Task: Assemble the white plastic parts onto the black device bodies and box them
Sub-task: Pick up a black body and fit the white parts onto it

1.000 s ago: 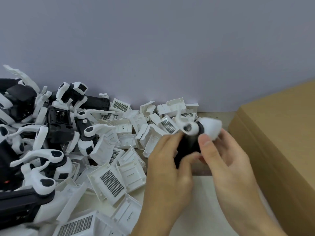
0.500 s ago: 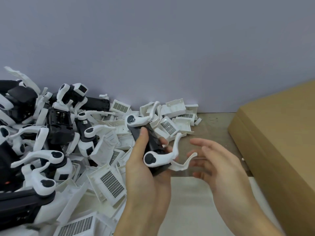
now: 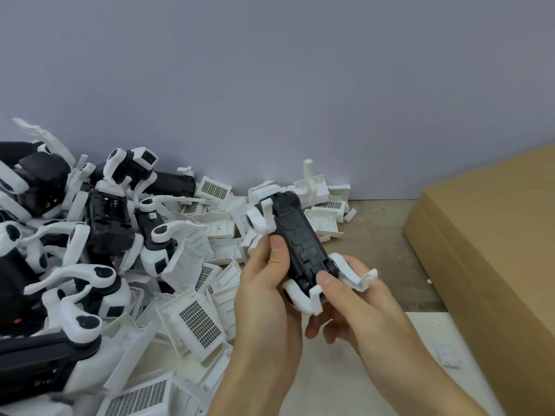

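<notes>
both hands (image 3: 270, 295) (image 3: 354, 298) gripping black device body (image 3: 300, 238), fingers curled

An assembly workbench: heaped white plastic parts (image 3: 198, 322) and black device bodies (image 3: 108, 226) beside a cardboard box (image 3: 492, 253).

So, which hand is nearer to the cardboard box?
Right. The right hand is between the black device body and the cardboard box; the left hand is beyond the body.

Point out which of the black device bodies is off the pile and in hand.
The black device body gripped by the left hand and right hand, underside up, white arms attached. All other black bodies lie in the heap at left.
</notes>
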Tool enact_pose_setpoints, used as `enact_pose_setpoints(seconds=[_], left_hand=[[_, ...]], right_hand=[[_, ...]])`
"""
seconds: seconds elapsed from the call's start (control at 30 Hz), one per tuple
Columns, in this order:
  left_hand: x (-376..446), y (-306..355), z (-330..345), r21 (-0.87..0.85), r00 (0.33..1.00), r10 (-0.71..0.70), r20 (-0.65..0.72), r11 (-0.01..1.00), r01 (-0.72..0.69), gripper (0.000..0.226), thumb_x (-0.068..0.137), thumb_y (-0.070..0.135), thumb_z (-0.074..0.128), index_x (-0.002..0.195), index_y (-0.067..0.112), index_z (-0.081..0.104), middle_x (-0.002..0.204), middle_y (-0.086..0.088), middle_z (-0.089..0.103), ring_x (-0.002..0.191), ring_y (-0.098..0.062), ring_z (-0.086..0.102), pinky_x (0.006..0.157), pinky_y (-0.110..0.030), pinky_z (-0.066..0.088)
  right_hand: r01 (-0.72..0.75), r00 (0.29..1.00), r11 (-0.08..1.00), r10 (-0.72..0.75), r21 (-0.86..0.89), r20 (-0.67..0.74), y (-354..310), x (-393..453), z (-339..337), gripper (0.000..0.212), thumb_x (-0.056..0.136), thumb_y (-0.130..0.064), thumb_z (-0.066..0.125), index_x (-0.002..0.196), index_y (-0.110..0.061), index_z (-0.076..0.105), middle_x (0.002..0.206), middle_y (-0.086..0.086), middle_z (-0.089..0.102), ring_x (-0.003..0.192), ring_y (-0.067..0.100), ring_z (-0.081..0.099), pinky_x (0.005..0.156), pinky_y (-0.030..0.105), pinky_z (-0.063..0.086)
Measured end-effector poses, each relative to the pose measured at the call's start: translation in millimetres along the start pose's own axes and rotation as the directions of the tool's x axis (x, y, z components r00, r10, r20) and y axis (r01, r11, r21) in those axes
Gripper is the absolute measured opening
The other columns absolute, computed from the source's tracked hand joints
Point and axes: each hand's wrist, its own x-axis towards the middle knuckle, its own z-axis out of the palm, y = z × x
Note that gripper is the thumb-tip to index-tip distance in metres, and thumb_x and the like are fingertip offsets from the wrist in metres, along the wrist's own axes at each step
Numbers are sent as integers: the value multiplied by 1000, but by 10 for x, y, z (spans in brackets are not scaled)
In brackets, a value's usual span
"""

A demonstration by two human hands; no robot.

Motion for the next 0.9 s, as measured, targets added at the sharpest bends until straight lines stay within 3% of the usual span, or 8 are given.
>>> enact_pose_setpoints(seconds=[0.13, 0.33, 0.5, 0.73, 0.9], left_hand=[[-11, 7, 0, 39, 999, 37, 33, 998, -39, 57, 77, 47, 58, 111, 2, 63, 84, -21, 61, 53, -27, 49, 47, -31, 30], [7, -7, -5, 47, 999, 34, 32, 998, -36, 59, 78, 45, 58, 114, -3, 60, 77, -18, 59, 47, -25, 46, 46, -28, 28], [6, -16, -13, 3, 999, 26, 24, 1000, -26, 44, 80, 44, 58, 104, 7, 66, 77, -17, 58, 53, -26, 49, 49, -32, 26], [20, 3, -19, 62, 998, 34, 46, 997, -37, 49, 77, 44, 59, 110, 9, 69, 83, -18, 65, 54, -24, 53, 43, -26, 29], [18, 17, -6, 85, 997, 41, 59, 995, -46, 42, 75, 45, 60, 101, 13, 71, 85, -12, 68, 61, -26, 56, 51, -30, 31]], right_hand=[[-15, 1000, 999, 15, 38, -9, -28, -2, 12, 19, 78, -39, 57, 92, -34, 69, 67, 1, 67, 61, 20, 65, 57, 29, 43], [-10, 1000, 999, 10, 38, -10, -22, 2, -4, 19, 74, -31, 53, 86, -29, 68, 71, 5, 68, 60, 19, 63, 59, 34, 42], [-9, 1000, 998, 8, 58, 25, -15, -15, -6, 19, 69, -32, 57, 84, -31, 68, 73, 4, 69, 61, 19, 63, 61, 34, 41], [-23, 1000, 999, 23, 28, 0, 3, 2, 8, 23, 74, -30, 52, 90, -28, 68, 74, 6, 71, 63, 19, 65, 60, 33, 45], [-26, 1000, 999, 26, 41, -5, 3, 6, 0, 22, 74, -31, 52, 89, -26, 68, 74, 8, 70, 63, 21, 66, 60, 34, 44]])
